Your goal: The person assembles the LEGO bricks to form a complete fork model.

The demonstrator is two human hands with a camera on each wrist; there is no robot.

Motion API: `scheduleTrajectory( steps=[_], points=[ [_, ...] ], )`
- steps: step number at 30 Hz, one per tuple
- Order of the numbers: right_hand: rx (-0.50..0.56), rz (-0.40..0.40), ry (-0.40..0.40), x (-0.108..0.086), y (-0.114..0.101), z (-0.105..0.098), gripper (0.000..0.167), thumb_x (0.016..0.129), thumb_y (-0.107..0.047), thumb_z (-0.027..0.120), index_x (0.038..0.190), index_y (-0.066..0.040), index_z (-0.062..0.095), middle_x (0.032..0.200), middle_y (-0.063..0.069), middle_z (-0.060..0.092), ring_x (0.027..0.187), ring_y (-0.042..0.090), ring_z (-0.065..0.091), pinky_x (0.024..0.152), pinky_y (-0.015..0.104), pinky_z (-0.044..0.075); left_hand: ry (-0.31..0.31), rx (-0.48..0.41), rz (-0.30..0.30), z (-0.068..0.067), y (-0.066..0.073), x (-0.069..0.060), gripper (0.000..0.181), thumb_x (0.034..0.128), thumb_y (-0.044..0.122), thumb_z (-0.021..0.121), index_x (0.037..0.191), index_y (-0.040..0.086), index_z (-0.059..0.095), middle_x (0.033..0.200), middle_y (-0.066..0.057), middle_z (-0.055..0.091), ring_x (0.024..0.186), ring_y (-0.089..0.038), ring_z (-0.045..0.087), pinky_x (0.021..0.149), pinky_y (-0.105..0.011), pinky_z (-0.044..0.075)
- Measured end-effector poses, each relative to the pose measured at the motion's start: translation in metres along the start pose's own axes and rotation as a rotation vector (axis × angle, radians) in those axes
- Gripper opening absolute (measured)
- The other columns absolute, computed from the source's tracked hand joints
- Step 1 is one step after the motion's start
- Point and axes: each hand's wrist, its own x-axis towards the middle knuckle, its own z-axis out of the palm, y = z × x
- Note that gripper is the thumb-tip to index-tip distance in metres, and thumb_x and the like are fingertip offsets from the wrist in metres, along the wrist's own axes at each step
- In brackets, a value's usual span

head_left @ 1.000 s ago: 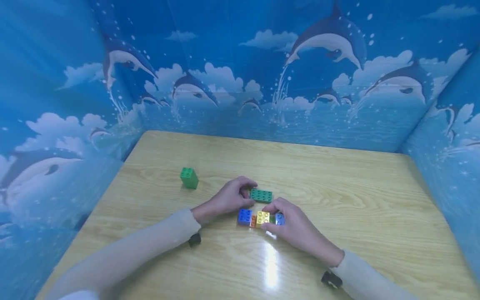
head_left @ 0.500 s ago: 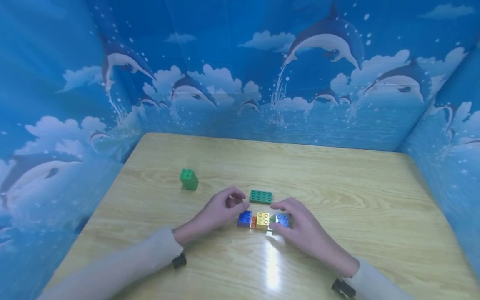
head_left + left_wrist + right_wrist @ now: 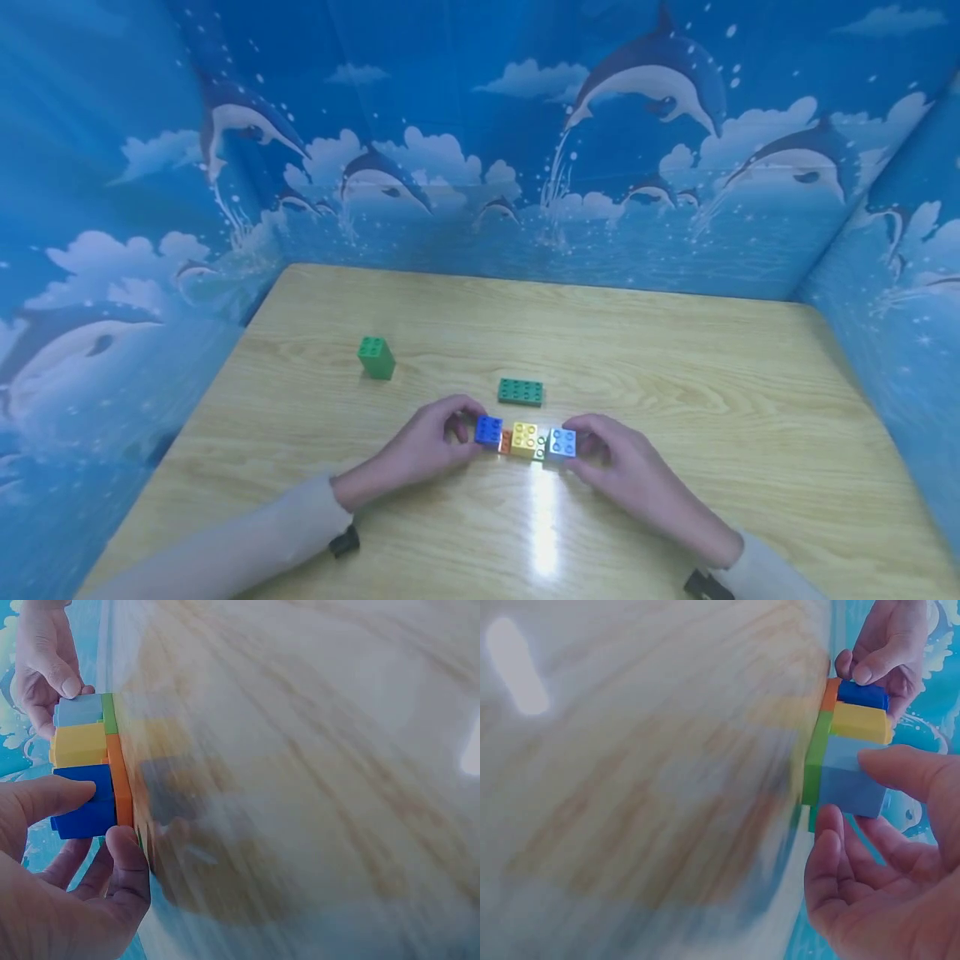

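Observation:
A joined row of toy building bricks lies on the table: a dark blue brick (image 3: 488, 431), a yellow brick (image 3: 524, 437) and a light blue brick (image 3: 562, 442) sit on an orange brick (image 3: 120, 780) and a light green brick (image 3: 817, 759). My left hand (image 3: 431, 443) pinches the dark blue brick at the left end, thumb on its near side. At the other end my right hand (image 3: 637, 471) pinches the light blue brick between thumb and fingers. Just beyond the row lies a flat dark green brick (image 3: 521, 392), touched by neither hand.
A tall green brick block (image 3: 377, 358) stands upright further left on the wooden table (image 3: 675, 358). Dolphin-printed blue curtains (image 3: 465, 167) enclose the table's back and sides. A bright light reflection shows on the tabletop in front of the row.
My left hand has come away from the flat dark green brick to the dark blue brick. My right hand has shifted right, from the yellow brick to the light blue one.

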Motion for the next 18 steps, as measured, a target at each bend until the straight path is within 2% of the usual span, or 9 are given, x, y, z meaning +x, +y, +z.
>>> scheduleTrajectory(
  steps=[4, 10, 18],
  points=[
    [0.048, -0.006, -0.014, 0.0015, 0.0059, -0.0006, 0.04, 0.09, -0.009, 0.089, 0.127, -0.009, 0.074, 0.109, -0.003, 0.077, 0.093, 0.012, 0.072, 0.081, 0.03, 0.063, -0.002, 0.007, -0.001, -0.0003, -0.0022, -0.0002, 0.044, 0.087, 0.008, 0.09, 0.126, 0.013, 0.072, 0.112, 0.003, 0.069, 0.09, -0.017, 0.065, 0.071, -0.03, 0.058],
    [0.079, -0.015, -0.033, 0.0023, 0.0077, -0.0024, 0.042, 0.091, -0.008, 0.088, 0.13, -0.008, 0.073, 0.11, -0.001, 0.077, 0.092, 0.012, 0.072, 0.08, 0.029, 0.063, 0.005, 0.027, 0.023, -0.0011, -0.0056, -0.0021, 0.043, 0.0876, 0.005, 0.089, 0.127, 0.014, 0.074, 0.107, 0.005, 0.07, 0.086, -0.016, 0.065, 0.071, -0.03, 0.058],
    [0.043, -0.086, 0.043, 0.0066, 0.0076, -0.0034, 0.044, 0.091, -0.003, 0.088, 0.132, -0.011, 0.073, 0.106, -0.006, 0.076, 0.089, 0.009, 0.07, 0.076, 0.029, 0.062, 0.038, 0.047, 0.091, -0.0088, -0.0004, -0.0022, 0.045, 0.0887, 0.002, 0.087, 0.128, 0.02, 0.074, 0.106, 0.006, 0.072, 0.088, -0.014, 0.067, 0.075, -0.031, 0.06]
  ],
)
